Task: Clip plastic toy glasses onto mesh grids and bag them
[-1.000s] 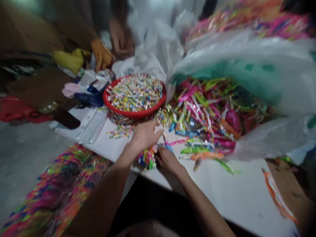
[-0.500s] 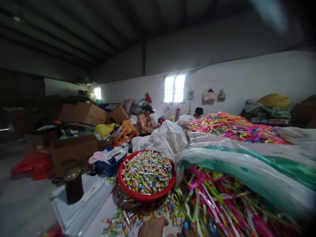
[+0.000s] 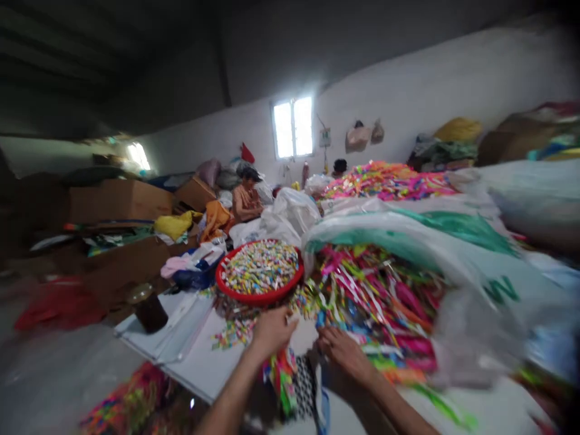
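Note:
My left hand (image 3: 274, 331) is closed, its thumb and finger pressed together near a small whitish bit that I cannot make out. Just under it hang bright ribbon-like strips (image 3: 283, 377), and I cannot tell whether the hand grips them. My right hand (image 3: 342, 350) is beside it with bent fingers, close to a small blue piece (image 3: 321, 319); what its fingertips hold is hidden. Beyond both hands stands a red basin (image 3: 258, 298) full of small printed tubes (image 3: 260, 266). Loose tubes (image 3: 233, 334) lie on the white tabletop (image 3: 217, 374).
To the right, a white-and-green sack (image 3: 471, 254) spills colourful strips (image 3: 385, 296). A dark-filled jar (image 3: 149, 311) stands at the table's left, near a blue basket (image 3: 194, 278). Another person (image 3: 244, 199) sits behind, beside cardboard boxes (image 3: 122, 199). More strips (image 3: 385, 181) are heaped at the back.
The view has tilted down and turned right. Both hands and forearms now show fully, where only part of them appeared at the bottom edge before. The basin looks unmoved on the table.

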Demonstrator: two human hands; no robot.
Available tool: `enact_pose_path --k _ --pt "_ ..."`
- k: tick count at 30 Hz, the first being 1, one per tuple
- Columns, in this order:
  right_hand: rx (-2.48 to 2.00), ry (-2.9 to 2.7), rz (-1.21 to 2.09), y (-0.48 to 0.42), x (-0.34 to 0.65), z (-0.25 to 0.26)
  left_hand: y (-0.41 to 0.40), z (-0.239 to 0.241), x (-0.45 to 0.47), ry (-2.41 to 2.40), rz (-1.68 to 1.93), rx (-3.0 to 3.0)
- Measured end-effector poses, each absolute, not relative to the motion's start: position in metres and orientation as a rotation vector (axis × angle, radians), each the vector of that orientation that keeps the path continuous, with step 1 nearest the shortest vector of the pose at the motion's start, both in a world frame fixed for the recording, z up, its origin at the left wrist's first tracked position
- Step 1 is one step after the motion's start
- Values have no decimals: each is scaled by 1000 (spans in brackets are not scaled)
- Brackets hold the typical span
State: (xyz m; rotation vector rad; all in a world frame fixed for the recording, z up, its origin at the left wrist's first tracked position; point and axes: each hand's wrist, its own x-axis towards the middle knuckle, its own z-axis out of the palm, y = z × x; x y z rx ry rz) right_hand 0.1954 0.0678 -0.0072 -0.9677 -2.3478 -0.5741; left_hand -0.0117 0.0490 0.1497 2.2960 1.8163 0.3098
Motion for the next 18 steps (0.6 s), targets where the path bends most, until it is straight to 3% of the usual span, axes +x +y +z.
enact_pose_path --k 4,8,15,18 --pt "-1270 -2421 -511 21 219 -8 56 147 -11 1713 239 2333" --pt "-1529 -2211 -100 -8 228 -8 63 142 -9 1640 209 2326" --pt "-1500 -1613 263 -21 210 46 55 155 -27 1759 647 2250" --pt "-1483 -1427 398 -23 180 56 49 152 -22 1745 472 2346"
